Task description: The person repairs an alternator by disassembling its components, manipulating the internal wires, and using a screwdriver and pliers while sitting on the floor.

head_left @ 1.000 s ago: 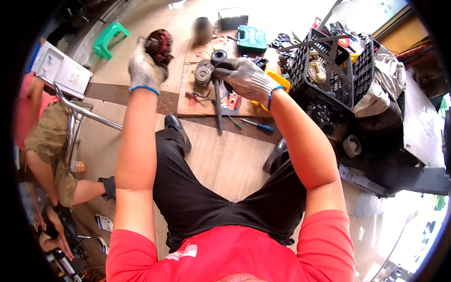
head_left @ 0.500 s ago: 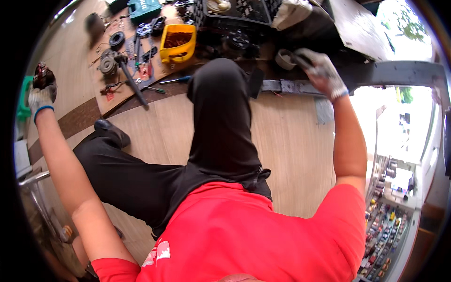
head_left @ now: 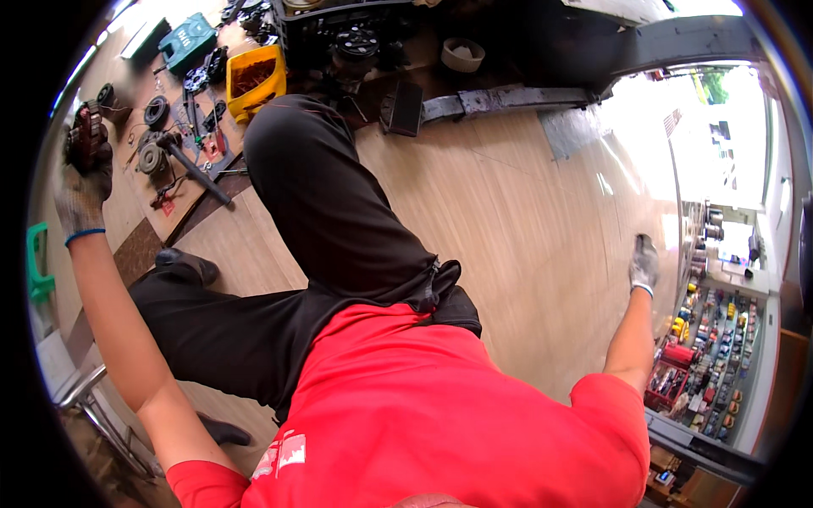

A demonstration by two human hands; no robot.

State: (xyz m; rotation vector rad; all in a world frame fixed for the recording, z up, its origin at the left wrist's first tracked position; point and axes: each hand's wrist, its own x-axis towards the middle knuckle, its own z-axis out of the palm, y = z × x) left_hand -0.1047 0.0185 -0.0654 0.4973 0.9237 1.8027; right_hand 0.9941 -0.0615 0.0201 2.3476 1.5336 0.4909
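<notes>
Item: dark reddish, ribbed part (head_left: 85, 135), one, held in my gloved left hand (head_left: 83, 193), fingers curled round it, its upper end standing clear. I judge it dense, rigid, perhaps greasy; firmest hold at the outer edge. Item: dark long-handled tool (head_left: 201, 175), right of that hand, across the edge of a board (head_left: 172, 223). Item: my right hand (head_left: 644, 264), gloved, well apart; contents, if any, I cannot tell.

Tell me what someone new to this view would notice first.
Probably the bright red shirt filling the bottom centre. Next might come the yellow container at the upper left and, farther left, the gloved left hand holding a dark red part. At the right, rows of small colourful items stand out beyond the gloved right hand.
</notes>
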